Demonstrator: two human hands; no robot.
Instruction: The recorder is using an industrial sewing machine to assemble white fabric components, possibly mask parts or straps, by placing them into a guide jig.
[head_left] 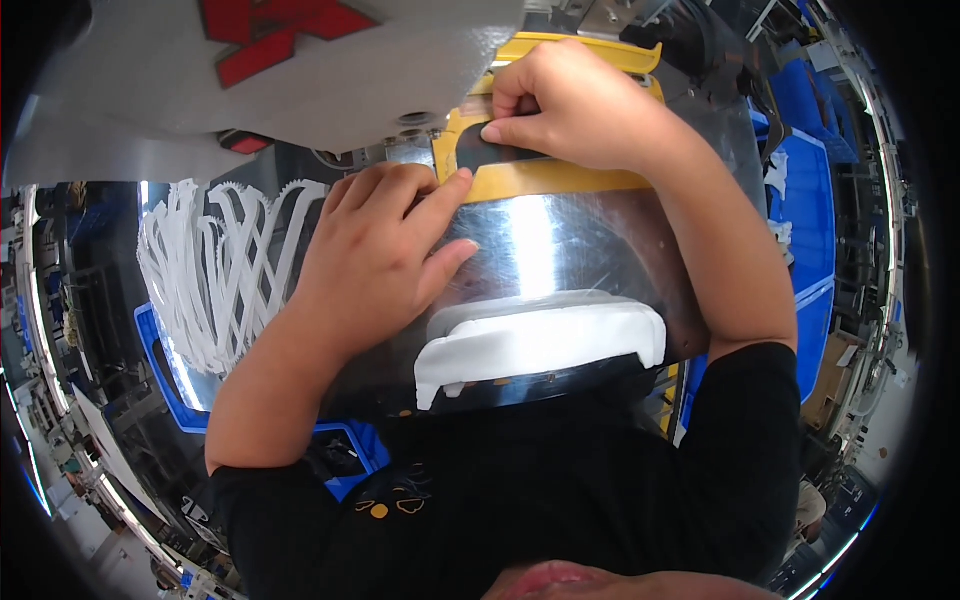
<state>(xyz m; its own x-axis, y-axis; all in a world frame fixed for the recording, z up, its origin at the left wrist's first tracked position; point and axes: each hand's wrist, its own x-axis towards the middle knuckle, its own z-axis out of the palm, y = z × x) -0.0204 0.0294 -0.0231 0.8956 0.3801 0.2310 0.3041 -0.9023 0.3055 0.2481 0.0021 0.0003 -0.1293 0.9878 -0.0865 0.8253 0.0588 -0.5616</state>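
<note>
A yellow jig (pixel 555 180) with a dark opening lies on the metal work surface under a large grey machine body (pixel 350 90). My left hand (pixel 390 240) rests with its fingers apart, the index fingertip touching the jig's lower left corner. Above the opening, my right hand (pixel 575 110) has its fingers curled and thumb pointing left; whatever they hold is hidden or too small to tell. A white, curved moulded piece (pixel 540 340) lies on the shiny metal nearer my body.
A pile of white strips (pixel 210 270) lies left of my left hand. Blue bins stand at the right (pixel 815 230) and lower left (pixel 165 370) of the work surface. A yellow rail (pixel 600 52) runs behind the jig.
</note>
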